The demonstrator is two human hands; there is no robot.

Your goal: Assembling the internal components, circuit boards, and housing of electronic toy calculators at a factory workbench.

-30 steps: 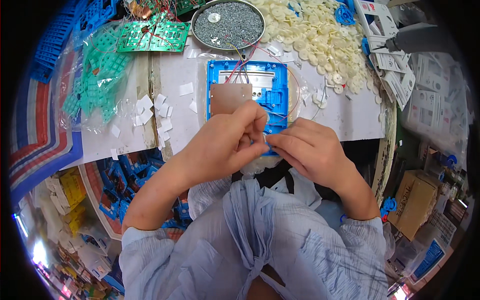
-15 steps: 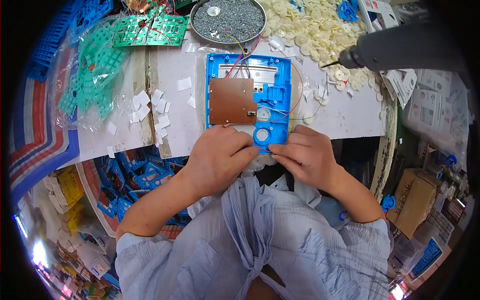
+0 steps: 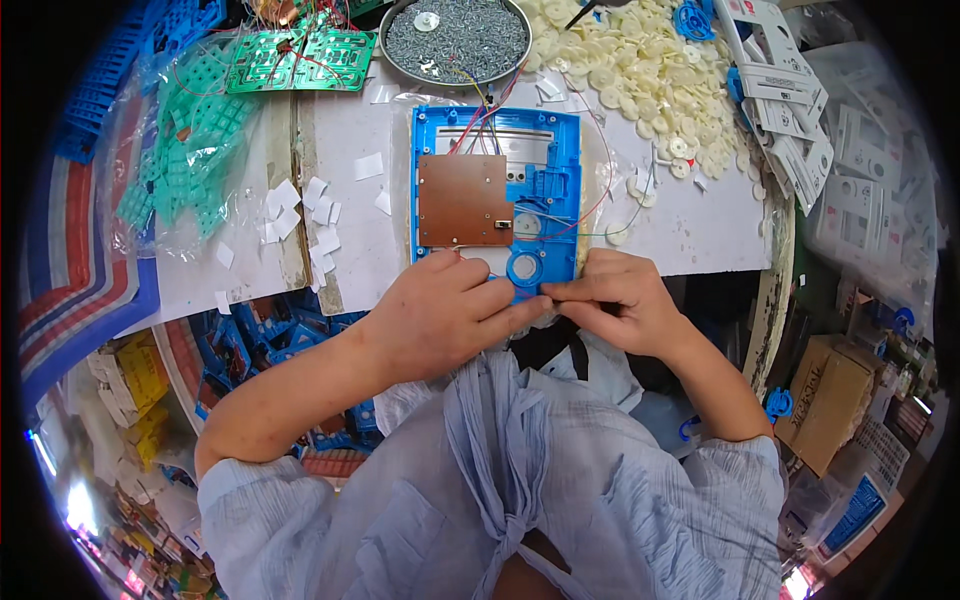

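A blue plastic casing (image 3: 568,200) lies with its hollow side up, and a brown circuit board (image 3: 462,200) covers its left part. Thin coloured wires run from the board across the casing and out past its top edge. At the casing's near edge, below a round blue ring (image 3: 524,267), both hands meet with fingertips close together. My left hand (image 3: 440,312) is closed, its index finger stretched toward the right hand along that edge. My right hand (image 3: 622,300) pinches thumb and index finger at the near right corner. Whatever lies between the fingertips is too small to make out.
A round metal tray (image 3: 387,50) of screws stands behind the casing, beside heaped cream plastic discs (image 3: 640,75). A dark tool tip (image 3: 580,14) hangs over the discs. White panels (image 3: 785,100) lie at right; green circuit boards (image 3: 300,62) and bagged green parts (image 3: 190,150) at left.
The hanging dark tool has swung from the right up to the top edge. My left fingers have moved slightly right, reaching the right fingertips. The casing has barely shifted.
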